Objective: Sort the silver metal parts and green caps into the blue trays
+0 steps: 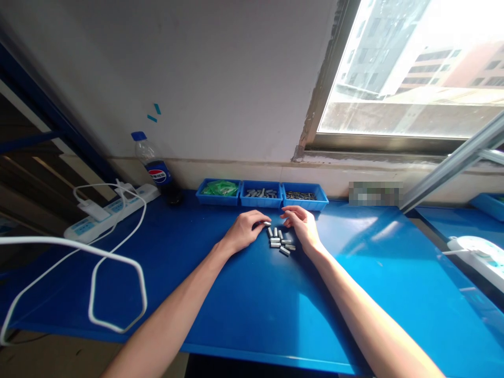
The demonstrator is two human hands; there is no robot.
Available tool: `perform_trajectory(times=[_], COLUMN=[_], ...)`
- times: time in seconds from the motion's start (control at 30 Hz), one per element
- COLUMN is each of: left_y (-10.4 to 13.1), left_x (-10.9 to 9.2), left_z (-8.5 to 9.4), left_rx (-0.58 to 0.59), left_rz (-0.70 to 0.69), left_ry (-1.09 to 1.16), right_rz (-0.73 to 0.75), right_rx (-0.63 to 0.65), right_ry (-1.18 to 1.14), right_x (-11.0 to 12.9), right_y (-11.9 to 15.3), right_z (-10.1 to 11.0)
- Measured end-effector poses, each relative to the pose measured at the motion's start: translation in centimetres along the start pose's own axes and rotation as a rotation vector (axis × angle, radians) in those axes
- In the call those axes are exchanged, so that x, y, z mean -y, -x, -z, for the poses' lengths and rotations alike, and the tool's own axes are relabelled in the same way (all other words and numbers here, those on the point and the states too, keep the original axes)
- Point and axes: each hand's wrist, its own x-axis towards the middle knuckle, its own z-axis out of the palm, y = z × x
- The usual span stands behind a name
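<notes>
My left hand (pixel 247 229) pinches a small silvery metal cylinder (pixel 266 223) between thumb and fingertips, just above the blue tabletop. To its right, my right hand (pixel 302 226) is held with fingers curled and thumb and index close together; anything between them is too small to make out. Between and slightly below the hands, several similar metal cylinders (pixel 275 240) lie loosely grouped on the table. Behind the hands stand three blue bins in a row: a left bin (pixel 218 200) with green plastic packets, a middle bin (pixel 261 201) of grey metal cylinders, and a right bin (pixel 305 203) of thin, dark, screw-like pieces.
A cola bottle (pixel 159 170) stands by the wall at the back left. Beside it lies a white power strip (pixel 112 212), with a white cable (pixel 144 283) looping over the table's left side. A metal bar (pixel 452 163) slants down at the right, near another power strip (pixel 478 254).
</notes>
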Motion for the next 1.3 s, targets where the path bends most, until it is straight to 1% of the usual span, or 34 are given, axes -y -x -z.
perform_trajectory(times=[0.13, 0.2, 0.33, 0.43, 0.47, 0.53, 0.63, 0.73, 0.8, 0.87, 0.93, 1.03, 1.1, 1.17, 1.3], left_y=[-0.2, -0.3, -0.4, -0.5, -0.6, -0.9, -1.7, -2.2, -2.1, -1.6, -0.9, -0.2, 0.0, 0.0, -0.2], left_x=[-0.3, -0.5, -0.8, -0.8, -0.8, -0.7, -0.4, -0.1, -0.1, -0.5, -1.0, -1.5, -1.5, -1.3, -1.0], left_z=[0.0, -0.1, -0.4, -0.3, -0.3, -0.1, 0.0, 0.0, 0.2, 0.5, 0.9, 1.6, 1.8, 1.9, 2.1], left_rx=[-0.092, -0.129, -0.153, -0.157, -0.168, -0.227, -0.333, -0.347, -0.320, -0.244, -0.094, 0.141, 0.233, 0.270, 0.263], left_rz=[0.060, 0.127, 0.313, 0.398, 0.407, 0.400, 0.337, 0.264, 0.220, 0.185, 0.154, 0.054, 0.004, -0.014, -0.007], left_ry=[0.078, 0.149, 0.372, 0.480, 0.501, 0.530, 0.582, 0.627, 0.563, 0.419, 0.272, 0.137, 0.079, 0.030, -0.056], right_rz=[-0.001, -0.004, -0.008, -0.019, -0.020, -0.020, -0.018, -0.021, -0.025, -0.025, -0.022, -0.020, -0.020, -0.018, -0.023], right_rx=[0.002, 0.004, 0.012, 0.011, 0.011, 0.012, 0.016, 0.019, 0.020, 0.019, 0.019, 0.020, 0.020, 0.018, 0.016], right_ry=[-0.006, -0.006, 0.002, 0.008, 0.007, 0.006, 0.011, 0.022, 0.028, 0.026, 0.017, -0.002, -0.003, 0.004, -0.002], right_x=[-0.2, -0.2, -0.1, 0.0, 0.0, -0.1, -0.3, -0.5, -0.4, -0.3, -0.2, -0.1, -0.1, -0.1, 0.0], right_y=[-0.1, -0.1, 0.0, 0.1, 0.1, 0.0, -0.1, -0.2, -0.2, -0.2, -0.1, -0.1, -0.1, -0.1, -0.1], right_z=[0.0, 0.0, -0.1, -0.1, -0.1, -0.1, -0.1, -0.1, 0.0, 0.0, 0.0, 0.1, 0.1, 0.1, 0.1])
